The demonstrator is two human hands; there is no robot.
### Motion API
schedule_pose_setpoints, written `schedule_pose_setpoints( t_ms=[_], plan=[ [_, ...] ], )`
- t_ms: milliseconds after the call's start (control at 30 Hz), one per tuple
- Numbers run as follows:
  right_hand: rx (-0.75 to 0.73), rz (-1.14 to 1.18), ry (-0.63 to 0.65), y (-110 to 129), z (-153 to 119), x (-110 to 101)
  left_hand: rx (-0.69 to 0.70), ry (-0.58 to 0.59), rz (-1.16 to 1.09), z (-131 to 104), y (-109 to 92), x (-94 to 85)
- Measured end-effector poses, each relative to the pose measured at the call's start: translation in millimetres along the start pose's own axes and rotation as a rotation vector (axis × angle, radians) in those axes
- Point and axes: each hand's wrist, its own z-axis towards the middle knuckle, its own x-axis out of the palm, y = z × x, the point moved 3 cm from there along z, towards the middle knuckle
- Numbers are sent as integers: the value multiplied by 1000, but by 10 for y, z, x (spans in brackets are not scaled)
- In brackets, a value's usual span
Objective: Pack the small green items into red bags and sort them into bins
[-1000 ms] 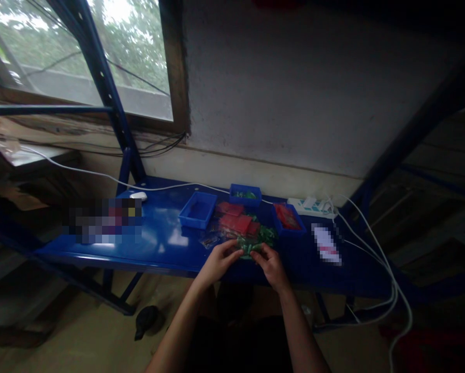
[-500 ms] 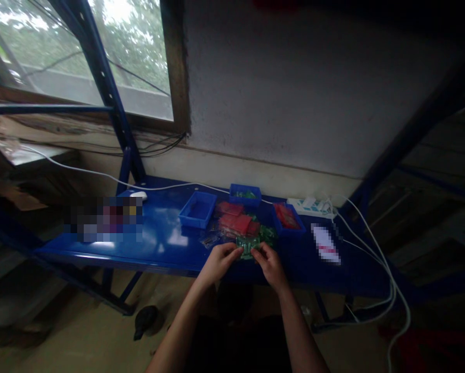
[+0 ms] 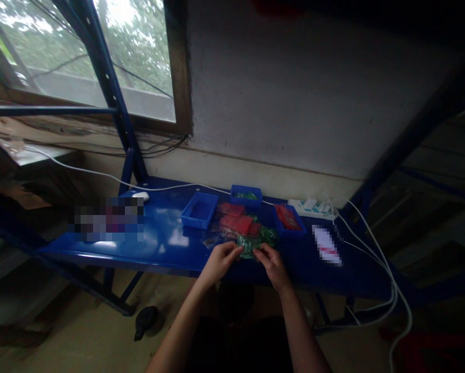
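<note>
Between my two hands is a small green packet [image 3: 247, 247], held near the front edge of the blue table. My left hand [image 3: 223, 257] pinches its left side with thumb and finger. On the opposite side, my right hand [image 3: 270, 261] grips the packet's right edge. Just beyond lie red packets [image 3: 237, 224] in a loose pile, with more green packets [image 3: 269, 235] at the right of it. Some small clear packets [image 3: 212, 241] rest left of the pile. The print on the held packet is too small to read.
A blue tray [image 3: 199, 210] stands left of the pile. Another blue tray [image 3: 246, 189] at the back holds green packets, and a third [image 3: 303, 232] holds red ones. A white power strip [image 3: 310, 208] with cables lies at the back right. A white mouse-like object [image 3: 141, 197] sits back left.
The green packet stays between my hands, now lying a little flatter. My right fingers have shifted slightly to the right. The camera view has moved slightly.
</note>
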Motion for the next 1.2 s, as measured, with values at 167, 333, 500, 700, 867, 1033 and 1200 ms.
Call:
schedule_pose_setpoints(
  t_ms=[167, 333, 500, 700, 867, 1033, 1200],
  plan=[
    [-87, -73, -55, -3, 4, -22, 32, -50, -55, 4, -24, -33],
    [-15, -40, -27, -45, -7, -19, 133, -111, 4, 6, -22, -54],
    [-19, 66, 13, -84, -5, -27, 182, -154, 26, 11, 7, -79],
    [-26, 60, -19, -61, -21, -43, 126, -106, 33, 3, 3, -59],
    [11, 17, -45, -78, -12, -12, 24, -61, -5, -12, -14, -53],
    [-32, -32, -22, -106, -3, 22, 19, -118, -171, 19, 77, -6],
    [-199, -190, -75, 0, 18, 38, 8, -120, -282, 41, 148, 38]
  ],
)
